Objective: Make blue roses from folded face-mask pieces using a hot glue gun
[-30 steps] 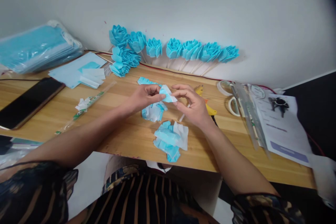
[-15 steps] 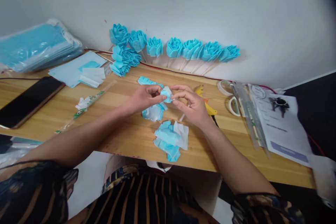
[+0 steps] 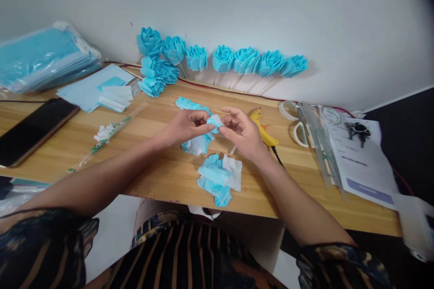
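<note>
Between my two hands is a small blue-and-white fabric petal (image 3: 214, 123). My left hand (image 3: 190, 125) pinches its left side between thumb and fingers. On the other side, the thumb and fingertips of my right hand (image 3: 242, 132) grip the petal's edge. Beneath and behind the hands lie more blue petals (image 3: 196, 144), and a strip of them (image 3: 186, 104) extends toward the wall. Nearer the table's front edge is a loose pile of blue and white petals (image 3: 217, 178). A yellow glue gun (image 3: 264, 131) rests just beyond my right hand.
Several blue fabric flowers (image 3: 223, 59) on sticks lean against the wall. A bag of blue masks (image 3: 44, 56), cut sheets (image 3: 95, 86) and a phone (image 3: 37, 131) lie left. Tape rolls (image 3: 299, 134), plastic sleeves (image 3: 318, 144) and keys (image 3: 358, 130) on a paper lie right.
My right fingers have shifted on the petal, and the petal has turned slightly and now shows less height. The view has moved a little; the other things lie as before.
</note>
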{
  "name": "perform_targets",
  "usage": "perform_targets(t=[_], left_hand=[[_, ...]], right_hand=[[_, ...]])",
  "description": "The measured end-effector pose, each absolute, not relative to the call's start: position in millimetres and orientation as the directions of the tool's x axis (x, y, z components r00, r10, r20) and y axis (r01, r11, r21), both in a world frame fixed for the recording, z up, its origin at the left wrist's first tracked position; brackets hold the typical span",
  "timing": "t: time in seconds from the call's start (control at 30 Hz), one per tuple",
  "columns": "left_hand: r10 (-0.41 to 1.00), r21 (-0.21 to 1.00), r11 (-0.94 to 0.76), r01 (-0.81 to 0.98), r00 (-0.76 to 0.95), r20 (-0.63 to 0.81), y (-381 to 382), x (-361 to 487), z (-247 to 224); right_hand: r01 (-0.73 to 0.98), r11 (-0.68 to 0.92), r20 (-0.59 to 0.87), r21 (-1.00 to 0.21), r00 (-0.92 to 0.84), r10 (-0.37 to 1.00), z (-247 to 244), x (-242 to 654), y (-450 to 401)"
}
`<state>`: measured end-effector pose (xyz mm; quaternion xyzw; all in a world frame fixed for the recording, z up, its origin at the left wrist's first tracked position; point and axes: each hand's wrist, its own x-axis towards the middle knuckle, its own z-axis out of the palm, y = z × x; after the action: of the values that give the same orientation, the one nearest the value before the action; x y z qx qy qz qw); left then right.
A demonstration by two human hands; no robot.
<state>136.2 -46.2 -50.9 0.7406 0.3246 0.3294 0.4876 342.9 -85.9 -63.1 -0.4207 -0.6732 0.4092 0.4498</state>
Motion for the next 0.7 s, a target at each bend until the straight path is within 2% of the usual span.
perform_targets(t=[0.17, 0.47, 0.7], left_hand=[[0.795, 0.945, -0.288, 0.154, 0.589, 0.146, -48.6, 136.8, -46.9], [0.791, 0.912, -0.360, 0.196, 0.582, 0.188, -47.3, 139.8, -55.3], [0.806, 0.917, -0.325, 0.232, 0.575, 0.140, -47.8, 138.1, -53.2]], right_hand=[[0.193, 0.295, 0.249, -0.936, -0.233, 0.940, -60.3, 340.6, -87.9], [0.126, 0.245, 0.215, -0.961, -0.210, 0.954, -65.2, 336.6, -86.6], [0.098, 0.219, 0.194, -0.971, -0.214, 0.957, -62.4, 341.6, -84.0]])
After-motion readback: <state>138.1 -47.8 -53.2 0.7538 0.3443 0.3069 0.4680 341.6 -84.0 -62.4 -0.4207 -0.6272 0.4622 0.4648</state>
